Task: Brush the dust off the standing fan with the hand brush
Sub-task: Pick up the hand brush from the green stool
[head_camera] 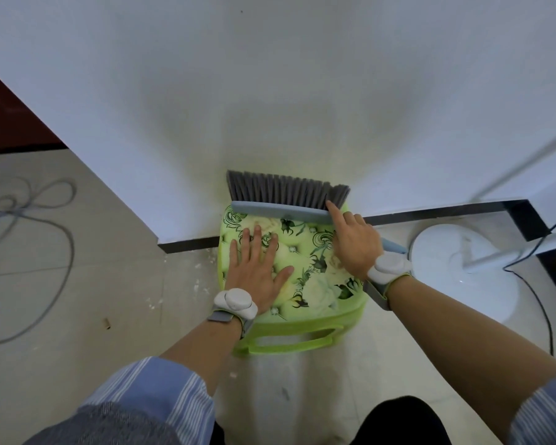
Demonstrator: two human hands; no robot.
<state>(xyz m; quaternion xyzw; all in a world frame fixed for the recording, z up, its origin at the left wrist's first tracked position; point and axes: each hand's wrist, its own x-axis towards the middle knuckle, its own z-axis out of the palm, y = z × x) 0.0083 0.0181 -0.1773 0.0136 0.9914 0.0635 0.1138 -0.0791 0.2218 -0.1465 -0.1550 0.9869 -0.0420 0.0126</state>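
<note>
A hand brush (286, 195) with grey bristles and a pale blue back lies across the far edge of a green flowered stool (305, 284), bristles toward the wall. My right hand (355, 245) grips the brush handle, with the index finger stretched along the brush back. My left hand (257, 271) rests flat, fingers spread, on the stool's seat. The standing fan's round white base (446, 268) sits on the floor to the right of the stool. Its white pole (527, 162) slants up and out of view at the right; the fan head is not visible.
A white wall (270, 91) rises right behind the stool, with a black skirting strip (430, 215) along the floor. A black cable (540, 303) runs round the fan base. Grey cable loops (29, 220) lie on the tiled floor at the left, near a small bit of debris (107, 323).
</note>
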